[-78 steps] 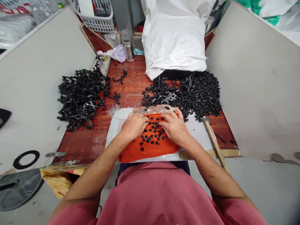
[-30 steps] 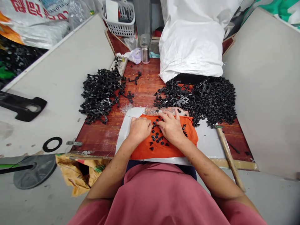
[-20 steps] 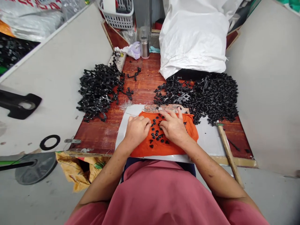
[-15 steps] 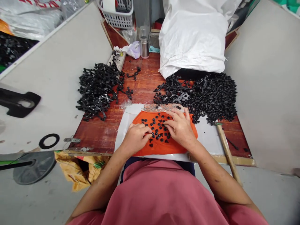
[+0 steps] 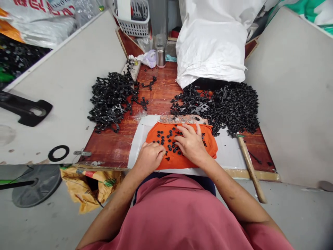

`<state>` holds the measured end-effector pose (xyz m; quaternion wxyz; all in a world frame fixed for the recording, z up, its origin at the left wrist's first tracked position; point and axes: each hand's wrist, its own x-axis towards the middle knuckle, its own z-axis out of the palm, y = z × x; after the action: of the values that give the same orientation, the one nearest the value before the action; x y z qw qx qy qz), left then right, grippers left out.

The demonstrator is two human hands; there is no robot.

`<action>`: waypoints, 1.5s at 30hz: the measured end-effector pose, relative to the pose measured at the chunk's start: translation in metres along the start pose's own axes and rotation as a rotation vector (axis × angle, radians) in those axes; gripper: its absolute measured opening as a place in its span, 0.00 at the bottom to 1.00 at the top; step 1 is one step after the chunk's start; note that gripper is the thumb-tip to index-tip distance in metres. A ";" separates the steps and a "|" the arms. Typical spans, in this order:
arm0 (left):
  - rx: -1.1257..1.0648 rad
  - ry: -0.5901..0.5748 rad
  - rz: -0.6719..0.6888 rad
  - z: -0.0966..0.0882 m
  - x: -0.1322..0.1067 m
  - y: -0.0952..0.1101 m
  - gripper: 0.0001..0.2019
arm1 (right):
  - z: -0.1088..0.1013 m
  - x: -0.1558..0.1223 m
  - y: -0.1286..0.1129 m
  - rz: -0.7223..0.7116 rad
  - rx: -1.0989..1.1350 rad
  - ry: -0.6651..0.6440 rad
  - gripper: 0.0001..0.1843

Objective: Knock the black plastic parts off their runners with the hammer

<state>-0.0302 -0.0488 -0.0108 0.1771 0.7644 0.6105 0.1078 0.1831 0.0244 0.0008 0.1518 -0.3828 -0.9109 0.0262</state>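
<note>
An orange cloth (image 5: 182, 164) lies at the front of the bench, with several small black round-headed plastic pieces (image 5: 169, 146) scattered over it. My left hand (image 5: 150, 156) rests on its left part, thumb and fingers pinched together. A black piece (image 5: 166, 153) shows right at those fingertips. Over the cloth's right half is my right hand (image 5: 191, 144). Its thumb and forefinger come together low among the pieces, while the other fingers stretch forward. Whatever lies between the right fingertips is too small to make out.
Piles of black plastic parts lie at the left (image 5: 110, 100) and right (image 5: 234, 107). A white sack (image 5: 210, 45) stands behind the right pile. A hammer (image 5: 249, 166) hangs over the front edge. A steel flask (image 5: 160, 55) stands at the back, near a basket (image 5: 134, 27).
My right hand has moved left across the cloth, uncovering pieces at its right side. The left hand has shifted slightly left and down, its fingers still pinched.
</note>
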 end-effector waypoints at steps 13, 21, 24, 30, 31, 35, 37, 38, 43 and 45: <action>-0.011 0.298 -0.192 -0.012 -0.009 -0.018 0.06 | 0.008 0.003 0.004 -0.016 0.082 0.091 0.06; 0.084 0.244 -0.100 -0.003 0.012 -0.013 0.08 | -0.021 -0.058 0.038 0.244 0.160 0.335 0.11; 0.128 0.227 -0.084 0.004 0.018 -0.012 0.09 | -0.026 -0.088 0.044 0.314 0.140 0.302 0.10; 0.076 0.210 -0.075 0.003 0.016 -0.006 0.10 | -0.014 -0.102 0.026 0.276 0.147 0.217 0.08; 0.070 0.231 -0.070 0.002 0.015 -0.003 0.09 | -0.011 -0.100 0.021 0.261 0.142 0.219 0.08; 0.000 0.261 0.078 0.006 0.014 0.023 0.08 | -0.004 -0.089 0.009 0.218 0.094 0.217 0.10; -0.016 0.230 0.178 0.012 0.017 0.038 0.09 | -0.004 -0.083 0.010 0.254 0.056 0.229 0.09; -0.009 0.216 0.213 0.016 0.019 0.044 0.09 | -0.004 -0.079 0.012 0.271 0.035 0.232 0.09; 0.071 0.169 0.240 0.031 0.027 0.059 0.07 | -0.005 -0.056 0.029 0.158 -0.050 0.139 0.07; 0.068 0.159 0.223 0.033 0.027 0.059 0.08 | -0.004 -0.048 0.034 0.105 -0.070 0.103 0.07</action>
<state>0.0418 -0.0383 -0.0180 0.0892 0.8222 0.5370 0.1665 0.2393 0.0142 -0.0132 0.1832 -0.4360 -0.8809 -0.0176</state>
